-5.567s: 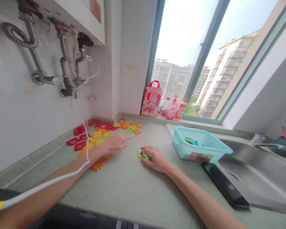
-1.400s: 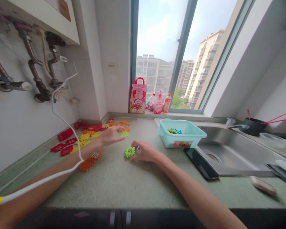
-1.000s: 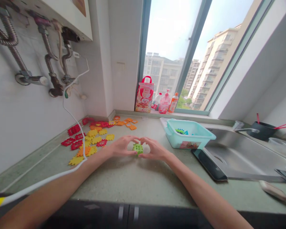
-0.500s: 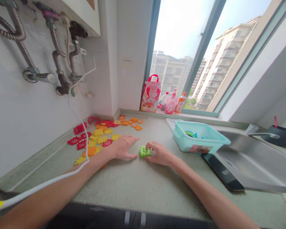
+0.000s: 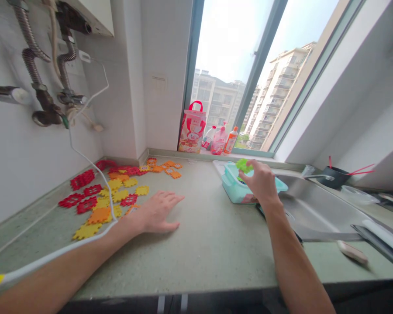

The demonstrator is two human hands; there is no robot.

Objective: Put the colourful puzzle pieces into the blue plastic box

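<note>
My right hand [image 5: 262, 183] is raised over the turquoise plastic bin [image 5: 232, 186] and pinches a stack of green toothed plastic tiles [image 5: 243, 165] above its opening. My left hand [image 5: 159, 212] lies flat and open on the green countertop, fingers spread, holding nothing. Just left of it is a scatter of red, yellow and orange toothed tiles [image 5: 109, 196] that reaches back to the wall corner.
A steel sink [image 5: 317, 213] with a tap sits right of the bin, a dark flat slab at its near edge. A red gift bag [image 5: 191, 133] and small bottles stand on the window sill. A white cable [image 5: 85, 161] hangs from wall pipes across the tiles.
My right hand has lifted the green tiles off the counter and carried them right, over the bin. My left hand let go of them and stays flat on the counter.
</note>
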